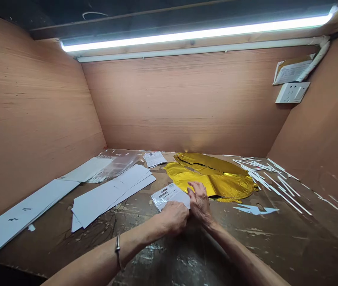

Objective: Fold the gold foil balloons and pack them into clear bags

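Note:
A clear plastic packet with a white printed card in it lies slanted on the table, its hang hole toward the far left. My left hand is closed at the packet's near edge, knuckles up and fingertips hidden. At the right edge of the same packet, my right hand has its fingers bent and closed on the plastic; its thumb is hard to see. Just beyond the right hand are flat gold foil balloons, spread out and overlapping.
Long white sheets lie left of the hands, with more white boards along the left wall. Clear plastic bags and a small stack of printed cards are farther back. White sticks and a cut paper piece are at right.

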Tool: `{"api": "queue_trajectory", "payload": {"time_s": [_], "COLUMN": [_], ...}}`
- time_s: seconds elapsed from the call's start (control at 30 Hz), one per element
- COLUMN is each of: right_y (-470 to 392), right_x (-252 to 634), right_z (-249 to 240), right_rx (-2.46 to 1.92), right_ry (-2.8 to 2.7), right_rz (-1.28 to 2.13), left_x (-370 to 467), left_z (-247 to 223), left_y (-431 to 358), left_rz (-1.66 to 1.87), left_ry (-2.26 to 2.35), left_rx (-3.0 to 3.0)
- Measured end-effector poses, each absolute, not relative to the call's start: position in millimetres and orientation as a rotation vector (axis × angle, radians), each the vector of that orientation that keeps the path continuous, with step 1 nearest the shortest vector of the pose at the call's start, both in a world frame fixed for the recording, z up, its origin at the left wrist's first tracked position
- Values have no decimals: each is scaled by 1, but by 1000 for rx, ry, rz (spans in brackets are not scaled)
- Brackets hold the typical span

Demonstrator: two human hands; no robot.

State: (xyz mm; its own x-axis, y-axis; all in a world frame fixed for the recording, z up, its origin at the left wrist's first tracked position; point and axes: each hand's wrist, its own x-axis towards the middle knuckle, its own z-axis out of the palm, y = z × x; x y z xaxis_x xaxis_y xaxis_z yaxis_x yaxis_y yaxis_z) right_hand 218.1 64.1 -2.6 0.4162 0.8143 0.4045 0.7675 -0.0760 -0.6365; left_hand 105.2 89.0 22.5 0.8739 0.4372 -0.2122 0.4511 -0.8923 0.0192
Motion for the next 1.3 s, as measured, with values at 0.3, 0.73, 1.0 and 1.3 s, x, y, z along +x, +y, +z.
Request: {"api": "queue_trajectory", "payload": {"time_s": [0.3,0.73,1.0,1.3], "right_y": [65,7,-8,-18], "right_x": [244,246,245,236], "right_z": [-10,-13,-20,-34], "right_rx": [-1682,-1581,-1589,-1619], "right_ry": [-1194,-1429,-2156,-2242], "right_rz": [392,958,286,-346], "left_x": [103,76,72,72], "left_z": [27,21,-30,-35], "left_y": [81,81,111,110], "left_rz": [-254,-9,32,8], "left_ry": [663,771,826,787], "left_rx": [3100,2992,2889,2933]}}
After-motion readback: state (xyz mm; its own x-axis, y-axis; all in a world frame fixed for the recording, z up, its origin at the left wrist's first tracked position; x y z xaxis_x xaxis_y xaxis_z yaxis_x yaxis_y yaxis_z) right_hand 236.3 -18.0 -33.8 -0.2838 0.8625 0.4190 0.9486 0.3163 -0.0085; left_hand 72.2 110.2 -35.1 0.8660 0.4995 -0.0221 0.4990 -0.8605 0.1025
